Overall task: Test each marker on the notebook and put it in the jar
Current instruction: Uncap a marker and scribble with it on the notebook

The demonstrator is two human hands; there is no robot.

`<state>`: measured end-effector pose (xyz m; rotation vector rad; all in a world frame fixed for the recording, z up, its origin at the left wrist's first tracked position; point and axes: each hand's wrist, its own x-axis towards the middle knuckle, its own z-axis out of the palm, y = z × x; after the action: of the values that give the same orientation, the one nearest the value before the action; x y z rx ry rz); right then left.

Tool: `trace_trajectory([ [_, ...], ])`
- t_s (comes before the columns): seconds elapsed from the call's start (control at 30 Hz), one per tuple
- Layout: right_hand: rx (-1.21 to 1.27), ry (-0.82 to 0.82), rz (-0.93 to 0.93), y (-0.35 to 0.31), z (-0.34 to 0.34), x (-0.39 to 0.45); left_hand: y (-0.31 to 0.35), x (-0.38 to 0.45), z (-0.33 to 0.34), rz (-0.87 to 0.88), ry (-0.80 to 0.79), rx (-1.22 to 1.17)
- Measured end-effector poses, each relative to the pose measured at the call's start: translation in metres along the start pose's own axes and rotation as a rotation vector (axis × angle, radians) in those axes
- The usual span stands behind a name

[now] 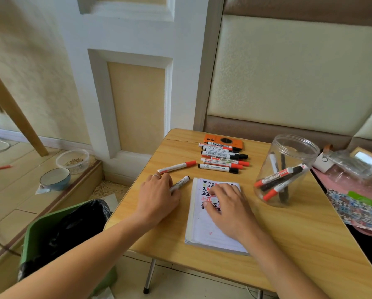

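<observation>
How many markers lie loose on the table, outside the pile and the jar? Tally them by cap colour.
red marker: 1
black marker: 1, in the left hand
Total: 2

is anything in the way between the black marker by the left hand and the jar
Yes: the notebook with the right hand resting on it lies between the black marker and the jar. Both sit low, so lifting over looks feasible.
</observation>
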<state>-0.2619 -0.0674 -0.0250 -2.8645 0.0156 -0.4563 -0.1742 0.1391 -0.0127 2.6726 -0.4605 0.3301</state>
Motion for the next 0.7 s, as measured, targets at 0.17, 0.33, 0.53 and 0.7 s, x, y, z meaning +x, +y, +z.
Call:
trace_trajectory([
  [0.17,0.001,0.04,-0.02,0.007,-0.001,0.011,0.012,0.018,0.007,-0.015,-0.05,0.037],
  [0.33,0.068,0.077,0.028,0.011,-0.001,0.036,0.024,0.027,0.016,-0.047,-0.012,0.136],
  [0.53,0.124,0.121,0.151,0.031,-0.003,0.081,0.033,0.02,0.028,0.133,0.108,0.265],
  [0.7,0.016,0.058,0.161,0.033,-0.001,0.111,0.03,0.021,0.037,0.152,0.133,0.273],
])
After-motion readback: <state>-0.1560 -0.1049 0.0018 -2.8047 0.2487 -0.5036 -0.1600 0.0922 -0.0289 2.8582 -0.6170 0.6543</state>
